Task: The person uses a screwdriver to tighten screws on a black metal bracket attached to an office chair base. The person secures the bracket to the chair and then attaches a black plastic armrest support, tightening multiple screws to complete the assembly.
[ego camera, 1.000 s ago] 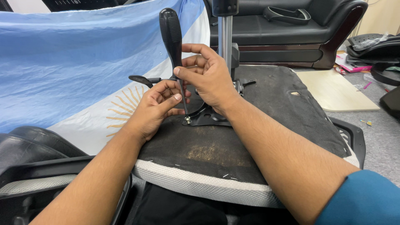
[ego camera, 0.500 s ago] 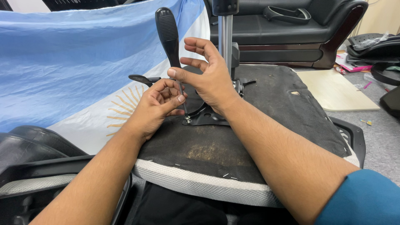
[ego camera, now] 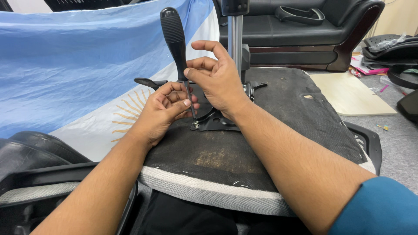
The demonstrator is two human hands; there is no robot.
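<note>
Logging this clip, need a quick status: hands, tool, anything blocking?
Right hand pinching screwdriver at the handle base. Left hand steadying the shaft by the screw on the metal plate. Tool upright, tip seated. Nothing blocking.

screwdriver [ego camera: 174, 41] black | flag [ego camera: 78, 65] blue-white, yellow sun | seat underside [ego camera: 261, 143] black, white mesh edge
</note>
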